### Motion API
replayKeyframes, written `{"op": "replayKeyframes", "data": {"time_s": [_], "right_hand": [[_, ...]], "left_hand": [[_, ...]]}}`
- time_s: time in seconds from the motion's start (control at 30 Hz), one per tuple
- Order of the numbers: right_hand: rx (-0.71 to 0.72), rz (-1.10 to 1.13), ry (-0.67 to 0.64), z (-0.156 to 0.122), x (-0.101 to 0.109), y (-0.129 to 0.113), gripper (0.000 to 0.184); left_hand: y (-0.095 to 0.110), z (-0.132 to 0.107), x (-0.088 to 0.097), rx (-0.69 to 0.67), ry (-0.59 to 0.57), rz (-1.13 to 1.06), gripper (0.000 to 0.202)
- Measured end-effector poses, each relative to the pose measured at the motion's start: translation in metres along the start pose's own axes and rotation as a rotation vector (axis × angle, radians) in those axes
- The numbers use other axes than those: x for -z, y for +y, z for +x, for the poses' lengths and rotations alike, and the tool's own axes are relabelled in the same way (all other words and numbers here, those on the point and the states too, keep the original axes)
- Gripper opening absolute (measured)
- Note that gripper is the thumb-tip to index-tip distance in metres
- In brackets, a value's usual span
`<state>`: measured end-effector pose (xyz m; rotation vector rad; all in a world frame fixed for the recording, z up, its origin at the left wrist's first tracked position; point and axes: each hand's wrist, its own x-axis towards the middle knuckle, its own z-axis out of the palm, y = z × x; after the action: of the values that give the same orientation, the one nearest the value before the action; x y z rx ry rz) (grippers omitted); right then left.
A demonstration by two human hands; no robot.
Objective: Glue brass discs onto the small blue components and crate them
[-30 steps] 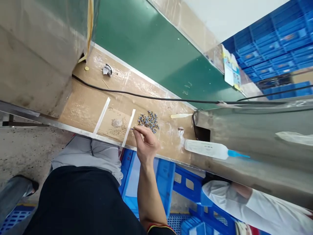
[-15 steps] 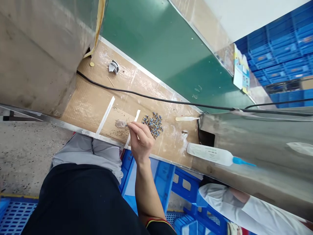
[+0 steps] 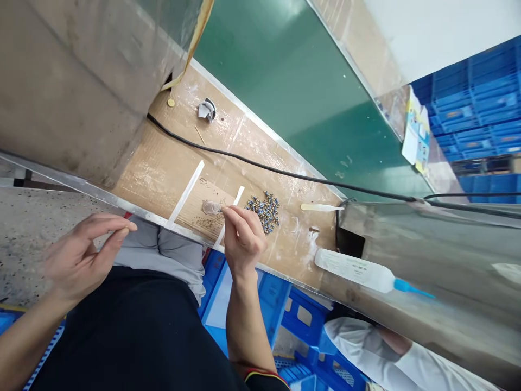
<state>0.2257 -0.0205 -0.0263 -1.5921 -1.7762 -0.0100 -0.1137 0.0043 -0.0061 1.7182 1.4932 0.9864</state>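
Note:
My right hand (image 3: 243, 237) is pinched on a thin stick whose tip touches a small clear blob of glue (image 3: 210, 207) on the cardboard bench (image 3: 163, 168). Just right of that hand lies a pile of several small blue and brass parts (image 3: 265, 209). My left hand (image 3: 81, 255) is raised at the lower left, off the bench, with thumb and forefinger nearly touching; I cannot make out anything between them. Two white tape strips (image 3: 186, 193) frame the glue spot.
A black cable (image 3: 252, 164) crosses the bench. A white bottle with a blue nozzle (image 3: 362, 270) lies at the right by a metal cover (image 3: 439, 244). A green conveyor belt (image 3: 293, 92) runs behind. Blue crates (image 3: 280, 309) sit below; another person's white sleeve (image 3: 407, 353) shows lower right.
My right hand moved left from the parts pile until the stick tip reached the glue blob. My left hand rose into view at the lower left. The camera shifted slightly.

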Motion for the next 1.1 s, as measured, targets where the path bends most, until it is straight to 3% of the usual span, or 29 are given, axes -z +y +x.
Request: {"op": "replayKeyframes", "data": {"time_s": [0.17,0.37,0.57,0.87,1.1], "right_hand": [[-0.028,-0.021,-0.001,0.001,0.001,-0.001,0.021],[-0.049,0.070,0.030,0.003,0.003,-0.002,0.024],[-0.087,0.086,-0.005,0.003,0.000,0.000,0.020],[-0.075,0.066,0.029,0.001,0.001,0.001,0.023],[0.001,-0.019,0.044,0.000,0.001,-0.001,0.032]], "left_hand": [[0.009,0.002,-0.014,-0.121,0.030,-0.027,0.006],[0.005,0.000,-0.014,-0.037,0.009,-0.039,0.009],[0.005,-0.001,-0.020,-0.106,0.035,-0.064,0.015],[0.001,-0.004,-0.021,-0.040,-0.011,-0.088,0.014],[-0.006,-0.012,-0.029,-0.099,-0.026,-0.018,0.022]]}}
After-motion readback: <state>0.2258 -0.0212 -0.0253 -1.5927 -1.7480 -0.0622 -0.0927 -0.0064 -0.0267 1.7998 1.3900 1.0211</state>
